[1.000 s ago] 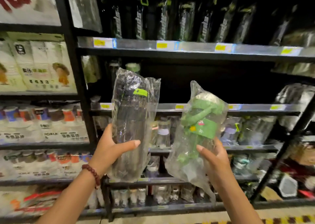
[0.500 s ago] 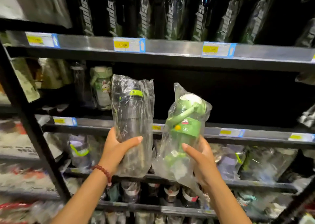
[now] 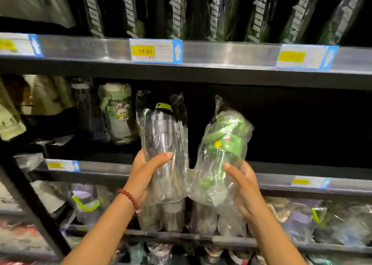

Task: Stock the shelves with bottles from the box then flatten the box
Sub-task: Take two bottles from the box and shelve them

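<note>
My left hand [image 3: 148, 169] grips a dark bottle [image 3: 163, 141] with a lime-green band near its cap, wrapped in a clear plastic bag and held upright. My right hand [image 3: 242, 181] grips a green bottle [image 3: 223, 143] with small stickers, also in a clear bag, tilted slightly right. Both bottles are raised in front of the middle shelf [image 3: 281, 177], whose dark space behind them looks mostly bare on the right. The box is out of view.
On the middle shelf's left stand a bagged bunny-print bottle [image 3: 117, 113] and darker bottles [image 3: 84, 107]. The upper shelf [image 3: 221, 53] carries tall black bottles and price tags. Bagged bottles crowd the lower shelf [image 3: 201, 238]. A black upright post [image 3: 30, 202] stands at left.
Both hands have carried the bottles closer to the middle shelf and higher against it. The view has closed in on the shelves and shifted right.
</note>
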The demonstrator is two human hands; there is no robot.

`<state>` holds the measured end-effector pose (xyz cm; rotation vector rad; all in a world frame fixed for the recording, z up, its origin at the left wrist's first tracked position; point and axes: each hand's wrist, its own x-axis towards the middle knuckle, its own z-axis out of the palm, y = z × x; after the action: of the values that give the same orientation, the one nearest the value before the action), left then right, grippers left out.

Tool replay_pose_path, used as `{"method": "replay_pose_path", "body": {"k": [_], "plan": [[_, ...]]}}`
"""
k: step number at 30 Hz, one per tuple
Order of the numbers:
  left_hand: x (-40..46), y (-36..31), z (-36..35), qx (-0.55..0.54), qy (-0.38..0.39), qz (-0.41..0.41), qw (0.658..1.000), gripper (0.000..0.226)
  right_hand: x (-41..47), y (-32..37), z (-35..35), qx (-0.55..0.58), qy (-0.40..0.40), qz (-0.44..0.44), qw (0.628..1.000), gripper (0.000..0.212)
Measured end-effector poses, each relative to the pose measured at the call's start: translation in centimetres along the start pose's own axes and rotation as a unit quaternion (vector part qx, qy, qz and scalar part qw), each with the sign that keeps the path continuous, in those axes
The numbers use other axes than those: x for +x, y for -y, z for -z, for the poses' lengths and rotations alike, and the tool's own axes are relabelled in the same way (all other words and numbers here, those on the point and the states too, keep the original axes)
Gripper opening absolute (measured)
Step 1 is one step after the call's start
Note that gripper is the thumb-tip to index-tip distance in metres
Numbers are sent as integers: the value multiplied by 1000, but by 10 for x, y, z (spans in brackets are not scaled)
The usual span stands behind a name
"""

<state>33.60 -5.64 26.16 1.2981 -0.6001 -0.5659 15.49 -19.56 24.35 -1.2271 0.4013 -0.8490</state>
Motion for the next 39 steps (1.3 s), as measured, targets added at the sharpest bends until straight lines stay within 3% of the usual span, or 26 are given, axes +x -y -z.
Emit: {"method": "replay_pose_path", "body": {"k": [7, 12, 15, 17, 19, 22, 28, 34, 39], "plan": [[67, -11, 20, -3, 43, 19, 999, 75, 48, -3, -26, -26, -47, -9, 999, 50], [102, -16, 32, -11, 39, 86, 995, 83, 75, -6, -40, -20, -70, -20, 997, 30], [119, -18, 40, -4, 69, 108, 992, 49, 89, -8, -53, -10, -84, -18, 996, 48], [129, -16, 44, -5, 55, 103, 993, 65, 96, -10, -61, -6, -108, -10, 994, 58], [137, -10, 46, 7, 36, 73, 997, 95, 102, -15, -62, -12, -137, 10, 990, 50], [143, -4, 50, 58, 56, 16, 997, 111, 109, -19, -64, -31, -151, 28, 988, 47], [156, 10, 56, 85, 48, -32, 995, 108, 118, -21, -66, -138, -146, 93, 975, 42], [160, 21, 60, 101, 50, -56, 992, 104, 128, -31, -69, -213, -138, 141, 957, 83], [160, 22, 64, 115, 62, -38, 991, 111, 130, -46, -63, -253, -106, 135, 952, 83]]}}
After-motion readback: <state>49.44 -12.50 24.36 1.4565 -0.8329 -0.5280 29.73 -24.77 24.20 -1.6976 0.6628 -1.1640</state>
